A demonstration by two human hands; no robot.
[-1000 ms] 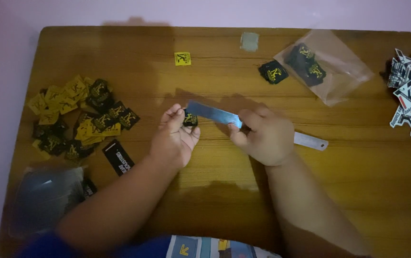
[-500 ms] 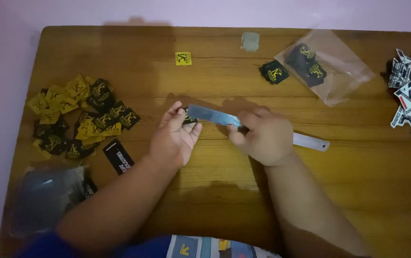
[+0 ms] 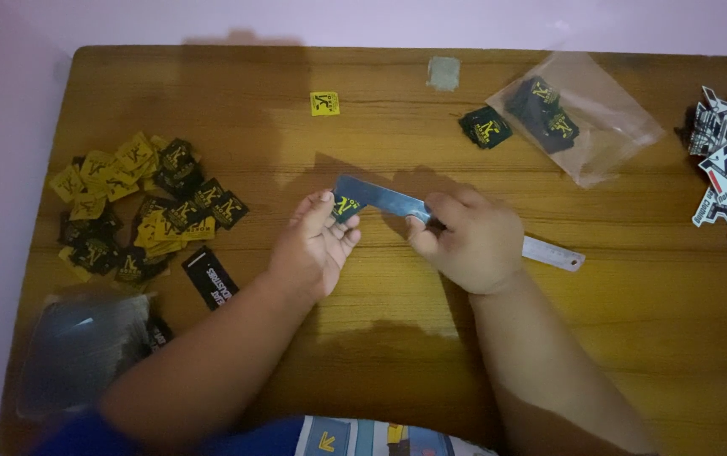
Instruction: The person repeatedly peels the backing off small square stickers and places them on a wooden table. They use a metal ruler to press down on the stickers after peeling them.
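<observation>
**Two hands, a steel ruler and a small label at mid-table**

Nearest, at the left near corner of the wooden table, lies a clear plastic bag. Just beyond it rests a black rectangular tag.

At the middle, the left hand pinches a small black-and-yellow label, fingers closed on it, holding it against the left end of a metal ruler. The right hand is clamped around the ruler's middle; its right end lies on the table.

To the left sits a heap of yellow and black labels. Farther off are a lone yellow label, a small stack of black labels, and an open clear bag holding more. At the far right edge lies a pile of black-and-white stickers.
</observation>
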